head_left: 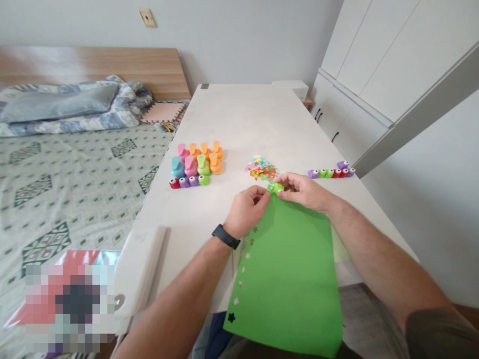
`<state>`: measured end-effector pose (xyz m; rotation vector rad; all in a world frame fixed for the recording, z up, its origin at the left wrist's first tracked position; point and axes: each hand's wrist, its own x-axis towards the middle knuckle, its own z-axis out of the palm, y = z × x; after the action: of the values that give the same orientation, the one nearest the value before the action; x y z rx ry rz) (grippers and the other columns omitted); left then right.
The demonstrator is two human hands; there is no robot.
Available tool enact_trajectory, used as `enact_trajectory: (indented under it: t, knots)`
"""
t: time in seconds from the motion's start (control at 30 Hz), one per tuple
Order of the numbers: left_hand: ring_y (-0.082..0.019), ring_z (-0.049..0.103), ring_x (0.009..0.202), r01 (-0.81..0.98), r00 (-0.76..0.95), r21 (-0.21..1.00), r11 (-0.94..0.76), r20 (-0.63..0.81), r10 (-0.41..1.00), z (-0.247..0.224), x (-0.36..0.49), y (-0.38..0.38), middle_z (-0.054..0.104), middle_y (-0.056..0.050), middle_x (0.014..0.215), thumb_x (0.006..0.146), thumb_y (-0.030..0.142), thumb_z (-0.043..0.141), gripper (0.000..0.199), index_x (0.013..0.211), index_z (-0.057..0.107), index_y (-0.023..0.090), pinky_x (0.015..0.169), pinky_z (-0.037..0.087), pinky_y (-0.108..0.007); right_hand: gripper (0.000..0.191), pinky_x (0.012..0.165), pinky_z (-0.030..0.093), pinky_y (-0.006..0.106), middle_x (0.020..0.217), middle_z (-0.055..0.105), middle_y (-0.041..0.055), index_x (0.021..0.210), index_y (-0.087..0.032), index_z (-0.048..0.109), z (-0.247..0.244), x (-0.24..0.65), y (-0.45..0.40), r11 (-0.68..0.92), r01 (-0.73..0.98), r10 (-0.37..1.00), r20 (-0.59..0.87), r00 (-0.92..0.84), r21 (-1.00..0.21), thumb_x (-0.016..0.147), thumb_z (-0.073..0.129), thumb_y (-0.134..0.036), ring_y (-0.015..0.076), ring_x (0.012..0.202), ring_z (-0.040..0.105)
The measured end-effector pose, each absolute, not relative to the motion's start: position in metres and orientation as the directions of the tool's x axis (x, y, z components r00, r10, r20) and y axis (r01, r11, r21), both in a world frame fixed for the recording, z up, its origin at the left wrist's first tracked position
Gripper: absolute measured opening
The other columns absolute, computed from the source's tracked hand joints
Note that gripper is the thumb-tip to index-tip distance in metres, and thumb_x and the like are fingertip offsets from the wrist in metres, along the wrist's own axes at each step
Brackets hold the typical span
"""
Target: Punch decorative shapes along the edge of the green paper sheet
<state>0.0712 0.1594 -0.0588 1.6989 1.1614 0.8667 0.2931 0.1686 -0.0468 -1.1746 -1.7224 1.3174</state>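
Note:
A sheet of green paper (292, 274) spans from the table down over its front edge, with a row of punched shapes along its left side. My left hand (249, 207) pinches the paper near its far left corner. In my right hand (301, 190) is a small light-green craft punch (277, 188), held between thumb and fingers at the paper's far edge. The punch's slot is too small to make out. Just beyond both hands lies a pile of colourful paper cut-outs (262, 169).
Several large craft punches (190, 164) stand in rows at left, small punches (189, 182) in front. More small punches (331, 173) line the right side of the white table (247, 114). A white device (140, 269) sits at the near left edge, beside a bed (93, 189).

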Motion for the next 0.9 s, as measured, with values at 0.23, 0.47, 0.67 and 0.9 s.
enact_trajectory:
  t: [0.23,0.47,0.67,0.9]
  knots:
    - [-0.013,0.060,0.064,0.328,0.331,0.928,-0.177,0.063,0.941,-0.0569,0.0717,0.1577,0.072,-0.003,0.078,0.093,0.043,0.060,0.028,0.093,0.068,0.017,0.056,0.042,-0.022,0.047,0.088,0.054,0.035,0.109,0.072,0.0070,0.122,-0.019,0.066,-0.0486,0.2923,0.1687,-0.003,0.189,0.917,-0.078,-0.391,-0.982,0.082,0.081,-0.040,0.0189,0.094,0.067]
    - [-0.014,0.062,0.065,0.336,0.335,0.924,-0.181,0.062,0.940,-0.0579,0.0703,0.1571,0.074,-0.004,0.079,0.093,0.044,0.060,0.029,0.094,0.070,0.017,0.056,0.042,-0.023,0.046,0.086,0.054,0.033,0.106,0.073,0.0064,0.119,-0.018,0.067,-0.0506,0.2933,0.1700,-0.037,0.148,0.907,-0.095,-0.409,-0.988,0.080,0.083,-0.037,0.0183,0.092,0.067]
    - [-0.014,0.062,0.065,0.333,0.342,0.924,-0.186,0.065,0.937,-0.0574,0.0705,0.1570,0.073,-0.004,0.079,0.093,0.044,0.060,0.029,0.094,0.069,0.017,0.057,0.043,-0.023,0.046,0.083,0.053,0.032,0.101,0.073,0.0057,0.115,-0.018,0.067,-0.0483,0.2924,0.1686,-0.054,0.136,0.910,-0.105,-0.401,-0.989,0.077,0.085,-0.035,0.0176,0.087,0.067]
    - [-0.013,0.060,0.064,0.333,0.350,0.924,-0.186,0.062,0.935,-0.0565,0.0708,0.1568,0.073,-0.004,0.079,0.093,0.042,0.060,0.027,0.094,0.069,0.017,0.057,0.042,-0.023,0.039,0.079,0.051,0.030,0.093,0.070,0.0034,0.109,-0.016,0.067,-0.0465,0.2898,0.1676,-0.058,0.138,0.915,-0.108,-0.389,-0.989,0.076,0.084,-0.031,0.0155,0.082,0.063]
